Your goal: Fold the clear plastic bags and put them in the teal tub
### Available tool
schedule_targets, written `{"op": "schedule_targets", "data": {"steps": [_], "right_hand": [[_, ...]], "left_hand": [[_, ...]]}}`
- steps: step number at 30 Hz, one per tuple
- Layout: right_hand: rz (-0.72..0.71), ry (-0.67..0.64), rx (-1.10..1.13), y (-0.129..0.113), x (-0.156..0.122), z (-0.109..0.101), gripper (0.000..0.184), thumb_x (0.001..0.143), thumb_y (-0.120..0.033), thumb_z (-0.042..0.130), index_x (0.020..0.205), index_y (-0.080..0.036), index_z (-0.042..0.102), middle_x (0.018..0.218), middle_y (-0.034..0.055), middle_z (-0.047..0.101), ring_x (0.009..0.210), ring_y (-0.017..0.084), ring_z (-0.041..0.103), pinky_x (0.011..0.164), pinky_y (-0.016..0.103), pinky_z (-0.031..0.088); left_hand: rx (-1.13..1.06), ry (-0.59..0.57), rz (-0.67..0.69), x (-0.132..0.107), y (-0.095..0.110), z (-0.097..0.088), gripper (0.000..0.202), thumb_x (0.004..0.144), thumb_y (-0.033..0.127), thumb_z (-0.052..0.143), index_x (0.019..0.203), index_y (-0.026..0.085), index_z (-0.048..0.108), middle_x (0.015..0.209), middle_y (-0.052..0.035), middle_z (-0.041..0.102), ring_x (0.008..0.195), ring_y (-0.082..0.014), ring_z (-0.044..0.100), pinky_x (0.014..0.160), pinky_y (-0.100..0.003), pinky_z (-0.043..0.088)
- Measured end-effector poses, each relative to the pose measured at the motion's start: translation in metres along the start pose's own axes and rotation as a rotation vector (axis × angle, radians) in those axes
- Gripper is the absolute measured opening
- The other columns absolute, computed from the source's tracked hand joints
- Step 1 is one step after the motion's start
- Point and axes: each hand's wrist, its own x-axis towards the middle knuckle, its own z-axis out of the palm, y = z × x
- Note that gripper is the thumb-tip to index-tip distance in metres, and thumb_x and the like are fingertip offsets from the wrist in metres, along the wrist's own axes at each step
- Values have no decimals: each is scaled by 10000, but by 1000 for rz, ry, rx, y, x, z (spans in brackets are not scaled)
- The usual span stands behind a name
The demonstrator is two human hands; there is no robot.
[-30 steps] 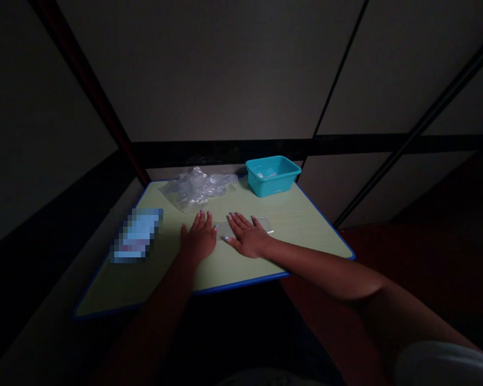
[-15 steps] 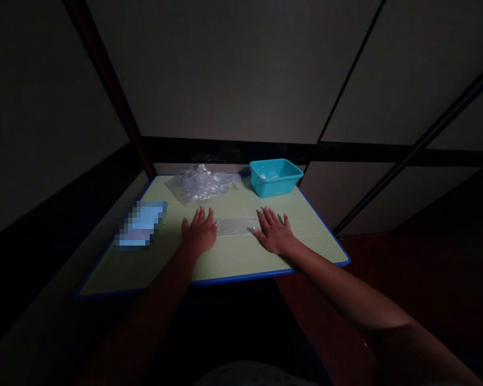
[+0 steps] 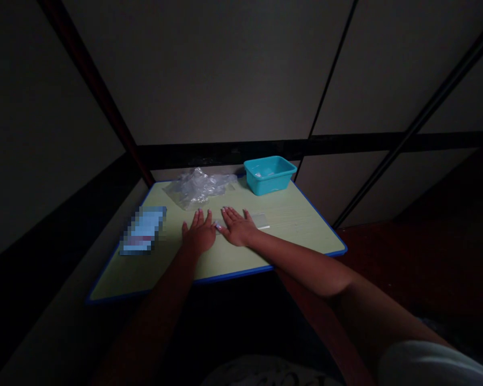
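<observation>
A clear, flat plastic piece, seemingly a small bag (image 3: pixel 261 220), lies on the table and shows past my right hand (image 3: pixel 238 229). That hand rests flat on it with fingers stretched out, covering its middle. My left hand (image 3: pixel 200 236) lies palm down at the left end of the plastic, its fingers spread. The two thumbs nearly meet. Neither hand grips anything. Beyond my left hand is a crumpled heap of clear plastic (image 3: pixel 201 186).
The small pale table (image 3: pixel 298 230) has a blue edge. A turquoise basket (image 3: pixel 270 185) with something whitish inside stands at the back right. On the left lies a blurred-out flat bluish object (image 3: pixel 144 230). Wall panels (image 3: pixel 225 69) rise behind the table.
My right hand has slid left across the clear plastic, close to my left hand, uncovering the plastic's right end. My left hand has stayed in place. The view has shifted slightly.
</observation>
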Motion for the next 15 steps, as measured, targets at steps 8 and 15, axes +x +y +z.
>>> {"op": "schedule_targets", "data": {"steps": [8, 15], "right_hand": [[133, 12, -52, 60, -40, -13, 736, 956, -580, 168, 1539, -140, 79, 1604, 91, 71, 1473, 236, 68, 1145, 560, 109], [167, 21, -113, 73, -48, -13, 771, 947, -617, 151, 1540, -130, 76, 1602, 94, 74, 1472, 223, 84, 1151, 533, 116]], "left_hand": [[-22, 15, 12, 0, -2, 2, 572, 987, 373, 185, 1522, 172, 217, 1587, -153, 171, 1465, -266, 177, 1094, -609, 254], [1, 106, -23, -9, 9, -9, 566, 982, 346, 237, 1505, 132, 260, 1583, -165, 172, 1472, -271, 144, 1120, -629, 145]]}}
